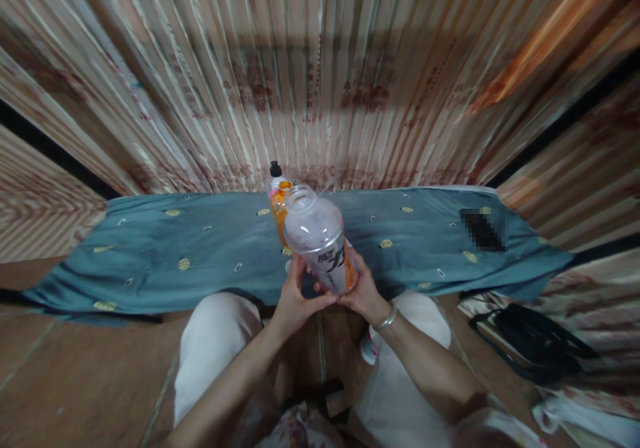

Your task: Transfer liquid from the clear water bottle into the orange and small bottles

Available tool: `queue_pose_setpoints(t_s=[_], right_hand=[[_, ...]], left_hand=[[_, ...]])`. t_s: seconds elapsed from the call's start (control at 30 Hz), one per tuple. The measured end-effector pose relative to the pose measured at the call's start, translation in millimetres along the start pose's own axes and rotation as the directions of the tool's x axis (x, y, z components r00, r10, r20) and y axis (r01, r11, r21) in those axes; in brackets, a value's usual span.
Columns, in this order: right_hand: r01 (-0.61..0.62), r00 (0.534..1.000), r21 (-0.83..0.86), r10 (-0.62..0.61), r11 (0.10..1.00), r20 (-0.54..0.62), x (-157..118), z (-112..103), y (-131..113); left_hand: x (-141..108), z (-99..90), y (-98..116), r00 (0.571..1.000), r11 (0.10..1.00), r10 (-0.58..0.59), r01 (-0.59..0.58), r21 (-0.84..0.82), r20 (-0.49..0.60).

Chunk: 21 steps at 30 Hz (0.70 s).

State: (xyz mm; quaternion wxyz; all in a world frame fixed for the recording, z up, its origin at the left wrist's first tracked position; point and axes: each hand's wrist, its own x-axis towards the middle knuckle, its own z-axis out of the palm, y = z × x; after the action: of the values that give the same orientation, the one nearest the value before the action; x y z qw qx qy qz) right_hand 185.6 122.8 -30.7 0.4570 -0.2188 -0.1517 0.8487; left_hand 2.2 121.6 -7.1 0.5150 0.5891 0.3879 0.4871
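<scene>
Both hands are wrapped round a large clear plastic cup (320,248), tilted over the near edge of the cloth-covered table. It has a domed top with a round open neck and a label with big dark characters and orange patches. My left hand (297,298) grips its lower left side, thumb across the base. On its lower right side, my right hand (365,288) is closed, a silver bangle at the wrist. Just behind the cup, partly hidden by it, stands a bottle of orange liquid (277,208) with a black cap. An orange ring shape (285,186) shows beside that bottle.
A teal cloth with pineapple prints (150,248) covers the long low table. At its right end lies a dark, pixelated object (483,229). Striped curtains (320,68) hang behind. A black bag (535,341) rests at the lower right. My knees are close to the table's front edge.
</scene>
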Motion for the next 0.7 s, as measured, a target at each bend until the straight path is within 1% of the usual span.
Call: queue_pose_setpoints(t_s=[0.07,0.13,0.27,0.33,0.37,0.4,0.43,0.47,0.5,0.53,0.57,0.6,0.63,0.67,0.7], right_hand=[[-0.045,0.999,-0.058,0.044,0.997,-0.015,5,2,12],[-0.095,0.996,-0.109,0.094,0.990,-0.014,11,4,22],[-0.130,0.990,-0.250,0.138,0.959,0.014,19,6,32],[-0.116,0.991,-0.346,0.131,0.931,0.021,22,6,33],[-0.090,0.994,-0.393,0.107,0.915,0.021,23,6,32],[-0.051,0.998,-0.438,0.064,0.897,0.016,24,5,29],[0.005,1.000,-0.484,-0.004,0.875,0.003,25,5,24],[0.069,0.996,-0.535,-0.092,0.842,-0.016,27,5,18],[0.128,0.980,-0.591,-0.192,0.796,-0.046,31,6,10],[0.178,0.947,-0.663,-0.309,0.727,-0.086,35,8,1],[0.206,0.900,-0.743,-0.422,0.636,-0.111,41,11,-9],[0.226,0.841,-0.808,-0.528,0.544,-0.120,49,15,-19],[0.241,0.804,-0.850,-0.587,0.468,-0.095,58,20,-27],[0.257,0.779,-0.873,-0.624,0.414,-0.066,69,26,-34],[0.290,0.774,-0.872,-0.633,0.394,-0.028,80,31,-40]], left_hand=[[1,3.5,5,0.994,0.994,-0.110,0.110,-0.007,0.023],[-1,0.9,10,0.983,0.983,-0.181,0.181,-0.011,0.042],[-10,-13.3,13,0.970,0.970,-0.241,0.240,-0.033,-0.034],[-13,-20.0,12,0.962,0.964,-0.265,0.262,-0.043,-0.061],[-14,-23.0,12,0.961,0.963,-0.267,0.264,-0.052,-0.071],[-14,-25.9,13,0.961,0.963,-0.266,0.261,-0.069,-0.082],[-14,-29.0,14,0.960,0.963,-0.263,0.256,-0.086,-0.092],[-13,-32.5,15,0.960,0.962,-0.262,0.252,-0.102,-0.103],[-12,-36.8,16,0.958,0.962,-0.263,0.251,-0.111,-0.113],[-11,-41.8,18,0.956,0.962,-0.265,0.252,-0.108,-0.126],[-10,-47.5,21,0.954,0.962,-0.268,0.257,-0.088,-0.136],[-9,-53.6,23,0.953,0.965,-0.260,0.255,-0.054,-0.157],[-7,-59.9,26,0.952,0.970,-0.240,0.241,-0.019,-0.190],[-6,-65.9,29,0.955,0.971,-0.228,0.237,0.023,-0.192],[-5,-71.5,32,0.959,0.972,-0.210,0.226,0.063,-0.191]])
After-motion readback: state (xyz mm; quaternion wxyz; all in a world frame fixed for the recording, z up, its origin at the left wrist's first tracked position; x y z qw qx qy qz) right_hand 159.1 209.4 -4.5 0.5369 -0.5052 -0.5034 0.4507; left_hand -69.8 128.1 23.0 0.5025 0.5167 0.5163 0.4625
